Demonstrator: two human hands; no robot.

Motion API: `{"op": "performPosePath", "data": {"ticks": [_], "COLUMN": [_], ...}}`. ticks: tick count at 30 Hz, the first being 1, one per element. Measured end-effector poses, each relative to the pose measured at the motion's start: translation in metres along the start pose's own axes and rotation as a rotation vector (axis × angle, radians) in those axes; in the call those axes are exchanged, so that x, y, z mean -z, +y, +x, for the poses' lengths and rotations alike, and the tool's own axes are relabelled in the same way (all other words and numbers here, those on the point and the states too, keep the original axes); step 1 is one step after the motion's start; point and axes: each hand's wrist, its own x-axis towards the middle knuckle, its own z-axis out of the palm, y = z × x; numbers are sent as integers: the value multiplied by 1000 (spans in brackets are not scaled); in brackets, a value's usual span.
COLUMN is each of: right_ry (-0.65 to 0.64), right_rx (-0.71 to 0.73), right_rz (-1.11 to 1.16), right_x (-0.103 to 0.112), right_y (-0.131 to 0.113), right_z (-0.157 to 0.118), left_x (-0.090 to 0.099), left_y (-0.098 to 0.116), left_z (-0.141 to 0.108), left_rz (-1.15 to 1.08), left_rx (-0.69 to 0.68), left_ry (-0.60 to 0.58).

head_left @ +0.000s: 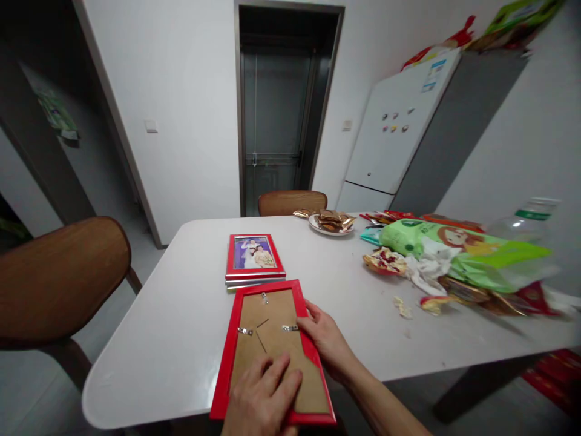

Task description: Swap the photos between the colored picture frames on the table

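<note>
A red picture frame (pixel 310 350) is tilted back-side up at the near edge of the table, showing its brown backing board (pixel 272 312) with metal clips and a folded-out stand cut. My right hand (pixel 327 340) grips its right edge, thumb on top and fingers beneath. My left hand (pixel 263 393) rests on the lower part of the backing, fingers slightly bent and apart; what lies under the palm is hidden. Just beyond, a stack of frames lies on the table, topped by a red-framed photo (pixel 254 254) of several people in formal clothes.
On the white table (pixel 172 339) are a plate (pixel 333 232) of wrapped snacks, an opened pomegranate (pixel 385 260), crumpled tissue (pixel 429 261), a green plastic bag (pixel 481 254) and a clear jar (pixel 524 227). Wooden chairs (pixel 68 278) stand left and behind; a refrigerator (pixel 394 127) stands back right.
</note>
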Motion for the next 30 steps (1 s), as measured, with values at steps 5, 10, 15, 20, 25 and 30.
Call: {"op": "performPosePath", "data": {"ticks": [5, 10, 15, 20, 25, 30], "right_ry": [136, 245, 278, 226, 60, 74], "right_rx": [142, 250, 262, 252, 306, 309], "right_rz": [-609, -989, -1178, -1243, -1276, -1347], "right_x": [16, 25, 23, 24, 22, 18], "right_y": [18, 32, 38, 36, 28, 28], "right_z": [35, 60, 65, 62, 62, 66], "left_x": [-11, -12, -14, -11, -7, -16], "left_y": [-4, -18, -22, -33, -70, -83], "left_z": [16, 33, 41, 30, 16, 12], "left_rz": [-19, -46, -96, -159, -179, -248], "left_rx": [132, 168, 195, 234, 535, 676], "left_ry": [-99, -156, -159, -62, 74, 80]}}
